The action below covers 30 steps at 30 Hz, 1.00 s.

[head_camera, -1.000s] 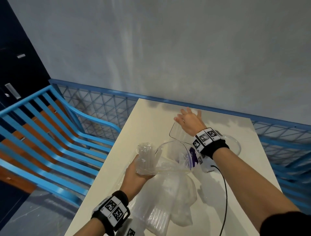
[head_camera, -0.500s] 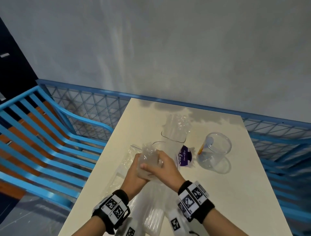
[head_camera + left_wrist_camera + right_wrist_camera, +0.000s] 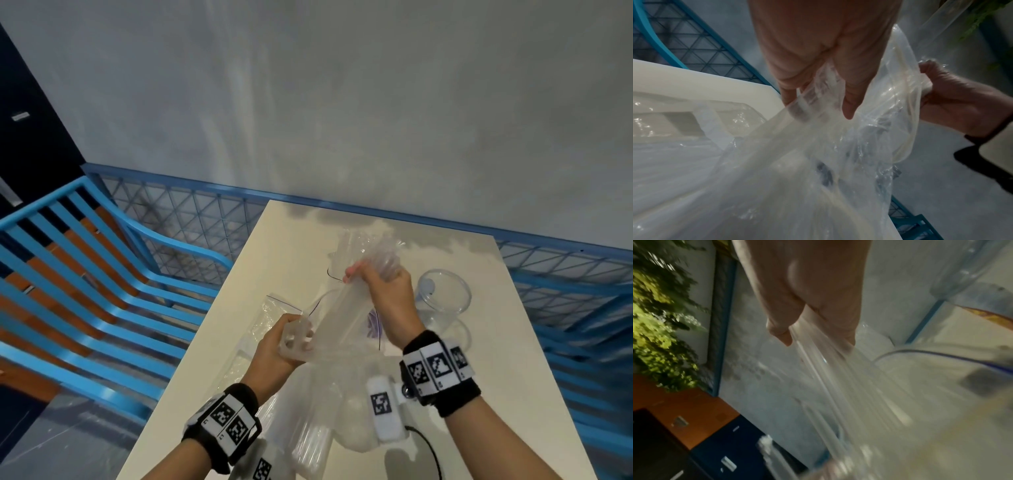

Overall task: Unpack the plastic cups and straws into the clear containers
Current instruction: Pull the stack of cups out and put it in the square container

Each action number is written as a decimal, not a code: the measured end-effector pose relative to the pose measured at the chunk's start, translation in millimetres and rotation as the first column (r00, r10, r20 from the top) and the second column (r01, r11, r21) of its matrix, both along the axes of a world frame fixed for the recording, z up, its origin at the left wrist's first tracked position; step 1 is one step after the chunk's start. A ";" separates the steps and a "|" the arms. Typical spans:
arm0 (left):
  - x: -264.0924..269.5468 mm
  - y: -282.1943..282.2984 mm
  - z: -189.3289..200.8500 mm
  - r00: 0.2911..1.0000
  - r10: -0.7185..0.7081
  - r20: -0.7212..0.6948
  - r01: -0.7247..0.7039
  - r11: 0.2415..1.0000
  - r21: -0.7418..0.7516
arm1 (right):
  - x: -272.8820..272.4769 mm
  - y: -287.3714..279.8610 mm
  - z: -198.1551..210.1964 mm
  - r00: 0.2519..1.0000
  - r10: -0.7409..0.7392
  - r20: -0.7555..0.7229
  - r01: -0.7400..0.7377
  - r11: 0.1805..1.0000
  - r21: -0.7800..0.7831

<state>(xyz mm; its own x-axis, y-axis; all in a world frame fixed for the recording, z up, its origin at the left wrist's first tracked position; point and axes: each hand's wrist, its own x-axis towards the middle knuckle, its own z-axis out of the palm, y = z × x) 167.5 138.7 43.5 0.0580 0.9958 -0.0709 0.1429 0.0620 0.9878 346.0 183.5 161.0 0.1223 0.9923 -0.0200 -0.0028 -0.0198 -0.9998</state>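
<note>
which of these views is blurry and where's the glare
Right wrist view: heavy motion blur, smearing the straws under the right hand. Left wrist view: sharper, with glare spots on the plastic bag held by the left hand. Head view: mostly sharp, wide-angle bending.

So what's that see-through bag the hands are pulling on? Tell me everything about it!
The bag is thin, clear, crinkly plastic, stretched taut in the air above the table. The left hand grips its lower end, where the stacked clear cups are; the right hand grips the upper end, bunched in its fist. Long folds run between them. The wrist views are blurred, so finer detail is unclear.
</note>
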 end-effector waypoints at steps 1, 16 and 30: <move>0.0 -0.3 0.8 1.000 0.004 -0.008 -0.004 1.000 0.012 | 4.4 4.0 10.4 1.000 -0.004 -0.008 0.004 1.000 0.024; -0.5 -0.8 -3.5 0.999 0.043 -0.008 -0.042 0.998 0.049 | 19.3 90.0 60.9 0.987 -0.158 0.036 0.139 0.941 0.307; -5.4 2.1 -7.1 0.998 0.059 -0.026 -0.058 0.998 0.035 | 20.8 116.2 20.6 0.968 0.021 0.251 -0.046 0.995 0.091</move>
